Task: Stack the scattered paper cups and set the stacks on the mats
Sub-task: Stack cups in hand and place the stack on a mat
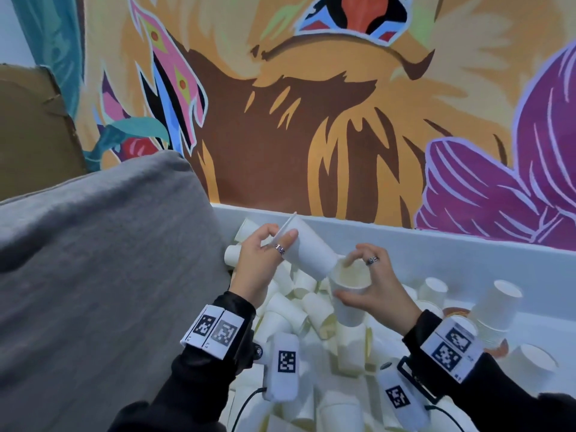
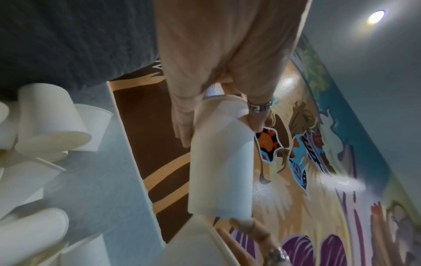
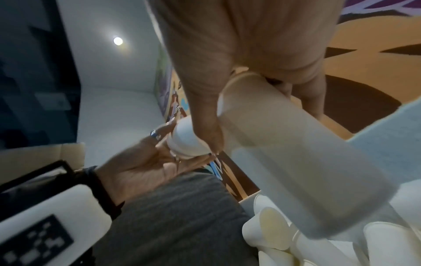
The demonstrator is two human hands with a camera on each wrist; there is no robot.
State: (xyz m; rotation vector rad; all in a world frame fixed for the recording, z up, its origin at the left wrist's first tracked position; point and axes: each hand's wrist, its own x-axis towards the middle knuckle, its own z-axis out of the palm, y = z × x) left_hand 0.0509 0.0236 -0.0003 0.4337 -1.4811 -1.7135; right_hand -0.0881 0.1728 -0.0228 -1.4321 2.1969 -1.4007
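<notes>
My left hand (image 1: 274,243) pinches a white paper cup (image 1: 308,249) near its rim, tilted with its base pointing down and right; the same cup (image 2: 222,162) fills the left wrist view. My right hand (image 1: 367,285) grips an upright stack of cups (image 1: 349,294) with the open mouth up, also seen in the right wrist view as a long stack (image 3: 303,162). The tilted cup's base sits at the stack's rim. A heap of loose white cups (image 1: 296,310) lies below both hands in a white bin (image 1: 436,244).
A grey cushion (image 1: 103,260) borders the bin on the left. Upside-down cup stacks (image 1: 495,310) stand on orange mats at the right. A painted wall (image 1: 311,104) rises right behind the bin. A cardboard box (image 1: 28,126) stands at far left.
</notes>
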